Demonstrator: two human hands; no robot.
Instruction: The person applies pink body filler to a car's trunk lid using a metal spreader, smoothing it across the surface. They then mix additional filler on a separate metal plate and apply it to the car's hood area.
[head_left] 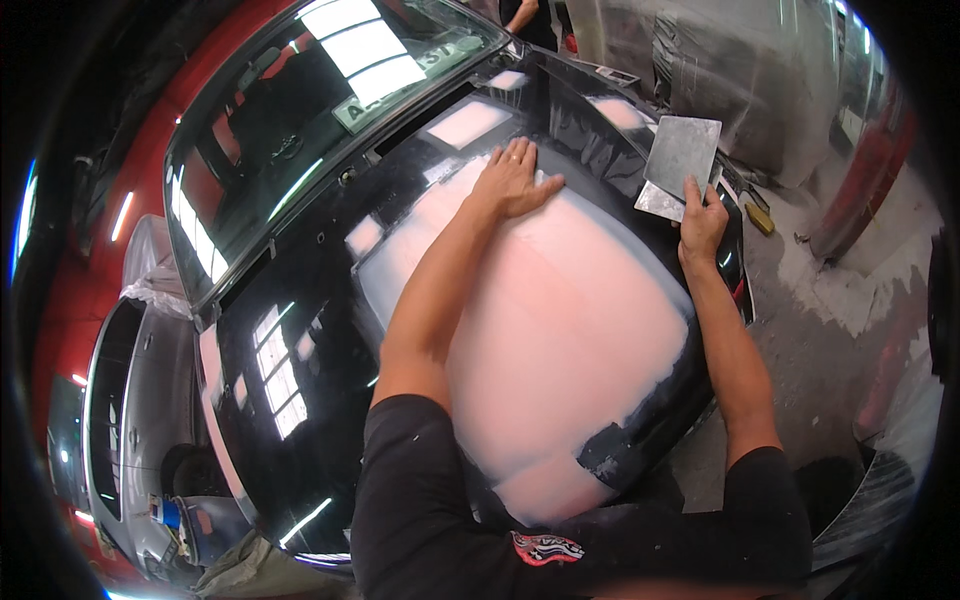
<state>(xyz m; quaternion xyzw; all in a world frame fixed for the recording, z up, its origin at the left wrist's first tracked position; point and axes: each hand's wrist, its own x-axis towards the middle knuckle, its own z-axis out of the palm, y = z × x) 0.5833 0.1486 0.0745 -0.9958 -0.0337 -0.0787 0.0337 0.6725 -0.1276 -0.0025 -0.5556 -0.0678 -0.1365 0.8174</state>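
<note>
A black car hood [325, 360] lies in front of me, with a broad patch of smooth pink body filler [575, 310] across its middle and right. Greyish, feathered edges surround the patch. My left hand [513, 185] rests flat on the far end of this patch, fingers stretched out and thumb spread. Over the hood's right edge, my right hand [703, 228] grips two flat, rectangular metal filler spreaders [684, 150]. The grey upper one overlaps a paler one beneath, and my thumb presses on them. Smaller pink patches [468, 125] show near the windshield.
The windshield [350, 110] rises beyond the hood. A silver car [150, 400] stands at the left, with a blue-topped container [165, 512] close by. Plastic sheeting [720, 70] covers something at the far right. A yellow-handled tool [760, 218] is beyond the hood's right edge. Another person [530, 20] stands at the back.
</note>
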